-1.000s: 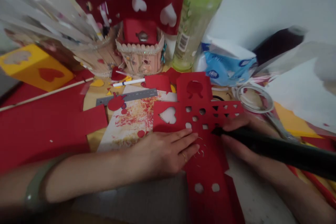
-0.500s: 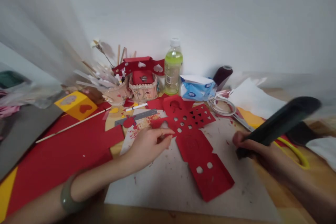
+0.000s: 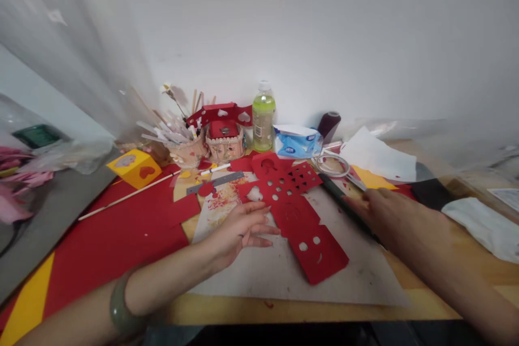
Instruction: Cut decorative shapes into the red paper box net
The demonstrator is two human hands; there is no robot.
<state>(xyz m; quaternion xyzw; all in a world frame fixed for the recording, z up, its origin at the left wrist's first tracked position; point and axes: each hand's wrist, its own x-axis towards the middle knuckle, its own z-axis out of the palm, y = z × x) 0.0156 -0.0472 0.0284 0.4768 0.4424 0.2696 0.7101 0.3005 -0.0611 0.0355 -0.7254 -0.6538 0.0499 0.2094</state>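
My left hand (image 3: 243, 230) hovers over the white paper with its fingers stretched out and apart, holding nothing. Just beside its fingertips lies a flat red card box piece (image 3: 298, 216) with cut-out hearts, dots, triangles and a smiley face. To the right, my right hand (image 3: 399, 219) is low over the table, back of the hand up. Under and beside its fingertips lies a long dark green object (image 3: 344, 203), its kind not clear. The right fingers are blurred and partly hidden, so I cannot make out their grip.
A bottle of yellow-green liquid (image 3: 263, 121), a blue tissue pack (image 3: 298, 141) and a red box with hearts (image 3: 221, 114) stand along the wall. White-rimmed rings (image 3: 332, 164) lie right of the card. Red sheets (image 3: 121, 243) and a yellow box (image 3: 133, 167) are on the left.
My right hand has brought the dark green object down from a raised, tilted position onto the table. My left hand's fingers have spread. The view has shifted slightly.
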